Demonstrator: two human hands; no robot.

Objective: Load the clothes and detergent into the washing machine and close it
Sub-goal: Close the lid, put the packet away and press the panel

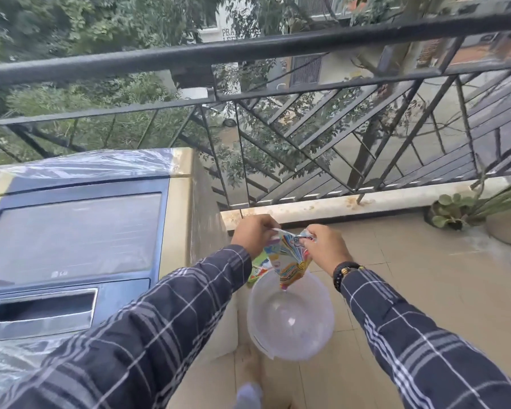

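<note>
A top-loading washing machine (pixel 71 231) fills the left of the head view; its blue lid with a grey window is down and a rectangular slot (pixel 45 307) near the front is open. To its right, both hands hold a colourful detergent sachet (pixel 289 258) by its top corners. My left hand (pixel 254 234) pinches the left corner and my right hand (pixel 325 246) the right one. The sachet hangs over a clear plastic bucket (pixel 289 317) on the floor. No clothes are in view.
A black metal railing (pixel 307 119) runs along the balcony edge behind the hands, above a low stone kerb (pixel 337 203). Potted plants (pixel 466 211) stand at the far right. Clear plastic sheeting covers the machine's back and front. Beige floor tiles lie to the right.
</note>
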